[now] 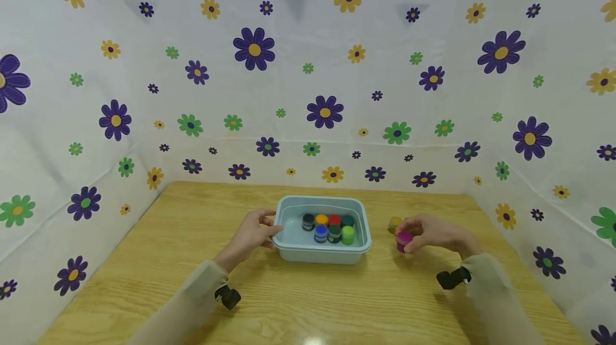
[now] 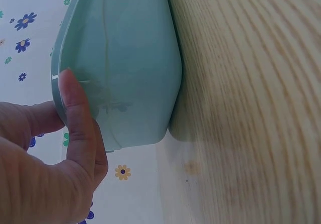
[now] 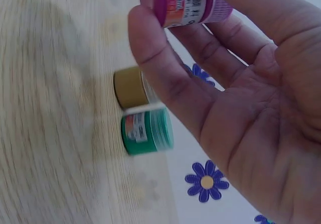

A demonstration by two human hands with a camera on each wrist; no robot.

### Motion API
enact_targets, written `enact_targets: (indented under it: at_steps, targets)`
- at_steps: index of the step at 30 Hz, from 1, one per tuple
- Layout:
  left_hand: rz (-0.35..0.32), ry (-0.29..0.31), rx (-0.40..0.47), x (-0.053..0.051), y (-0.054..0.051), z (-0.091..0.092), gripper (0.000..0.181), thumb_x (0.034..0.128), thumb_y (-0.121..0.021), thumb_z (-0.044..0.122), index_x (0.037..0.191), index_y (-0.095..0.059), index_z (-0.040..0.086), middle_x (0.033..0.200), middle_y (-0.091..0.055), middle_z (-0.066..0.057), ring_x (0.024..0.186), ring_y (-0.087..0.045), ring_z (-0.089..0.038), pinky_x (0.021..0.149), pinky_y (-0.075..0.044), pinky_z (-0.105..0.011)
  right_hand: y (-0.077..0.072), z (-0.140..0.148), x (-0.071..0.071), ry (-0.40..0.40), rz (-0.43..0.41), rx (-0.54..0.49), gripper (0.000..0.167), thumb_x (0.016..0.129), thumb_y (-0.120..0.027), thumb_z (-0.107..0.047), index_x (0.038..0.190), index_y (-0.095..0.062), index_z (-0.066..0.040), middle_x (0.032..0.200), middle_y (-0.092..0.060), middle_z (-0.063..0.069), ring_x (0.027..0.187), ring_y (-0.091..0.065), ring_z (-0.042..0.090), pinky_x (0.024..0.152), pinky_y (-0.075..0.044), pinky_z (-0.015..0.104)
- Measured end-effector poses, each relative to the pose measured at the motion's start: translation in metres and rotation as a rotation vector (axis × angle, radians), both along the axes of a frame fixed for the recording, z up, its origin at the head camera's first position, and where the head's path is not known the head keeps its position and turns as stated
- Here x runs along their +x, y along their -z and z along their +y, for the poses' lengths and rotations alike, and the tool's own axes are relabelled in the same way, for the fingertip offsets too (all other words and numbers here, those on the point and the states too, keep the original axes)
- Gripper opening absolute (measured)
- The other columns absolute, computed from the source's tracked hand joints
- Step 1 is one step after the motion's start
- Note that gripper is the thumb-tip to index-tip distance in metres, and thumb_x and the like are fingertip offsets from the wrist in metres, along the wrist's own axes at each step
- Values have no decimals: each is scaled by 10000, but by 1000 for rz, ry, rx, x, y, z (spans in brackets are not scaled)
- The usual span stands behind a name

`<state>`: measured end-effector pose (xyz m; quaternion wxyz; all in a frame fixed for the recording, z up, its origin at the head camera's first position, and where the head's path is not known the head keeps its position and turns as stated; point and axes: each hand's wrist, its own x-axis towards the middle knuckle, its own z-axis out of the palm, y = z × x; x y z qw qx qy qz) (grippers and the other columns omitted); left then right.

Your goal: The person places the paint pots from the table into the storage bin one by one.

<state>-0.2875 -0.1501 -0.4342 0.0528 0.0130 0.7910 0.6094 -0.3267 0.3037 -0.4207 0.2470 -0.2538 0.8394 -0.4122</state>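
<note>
A light blue plastic tub [image 1: 320, 255] stands on the table with several small paint jars inside, among them a blue jar [image 1: 321, 233], a red one [image 1: 334, 220] and a lime green one [image 1: 347, 235]. My left hand [image 1: 251, 235] grips the tub's left rim, thumb on one side and fingers on the other, as the left wrist view shows. Right of the tub, my right hand [image 1: 433, 232] pinches a magenta paint jar [image 3: 185, 3], held above the table. Beyond that hand stand a gold jar [image 3: 131, 87] and a green jar [image 3: 145, 132], partly hidden in the head view.
The wooden table [image 1: 192, 281] is walled at the back and both sides by a white flowered cloth [image 1: 298, 83]. Inside the tub the jars gather toward the middle and right, with bare floor at the left.
</note>
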Motion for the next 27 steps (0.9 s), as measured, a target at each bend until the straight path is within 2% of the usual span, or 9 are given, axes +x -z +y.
enact_targets:
  at_steps: [6, 11, 16, 21, 27]
  targets:
    - [2, -2, -4, -2, 2, 0, 506, 909, -674, 23, 1387, -509, -8, 1001, -502, -158, 656, -609, -203, 557, -605, -364, -3, -11, -3, 11, 20, -50, 496, 852, -766, -152, 1249, -568, 68, 1193, -635, 179, 1022, -605, 216, 869, -534, 234]
    - [-1, 1, 2, -3, 2, -1, 501, 910, -669, 16, 1384, -510, -8, 998, -500, -159, 659, -614, -204, 554, -604, -351, -8, -18, -3, 91, 22, -64, 539, 862, -761, -212, 1290, -557, 44, 1208, -647, 147, 1058, -603, 216, 897, -529, 243]
    - [-10, 11, 13, -5, 3, 0, 510, 914, -665, 20, 1394, -496, -7, 1006, -497, -161, 689, -623, -209, 566, -609, -353, -8, -29, -3, 189, -3, -76, 569, 876, -745, -270, 1319, -547, 27, 1171, -659, 112, 1027, -613, 238, 909, -532, 352]
    - [-21, 6, 21, -6, 5, 1, 519, 909, -667, 13, 1396, -490, -7, 989, -501, -163, 674, -625, -212, 594, -615, -400, -8, -43, -2, 247, 15, -104, 540, 892, -725, -320, 1327, -576, -36, 1158, -665, 91, 985, -620, 275, 864, -531, 411]
    - [-33, 7, 25, -4, 4, 1, 540, 913, -663, 14, 1414, -464, -9, 1016, -498, -176, 671, -620, -215, 616, -616, -434, -8, -66, -1, 273, 56, -141, 521, 883, -733, -344, 1311, -608, -73, 1087, -676, 61, 900, -606, 254, 744, -503, 348]
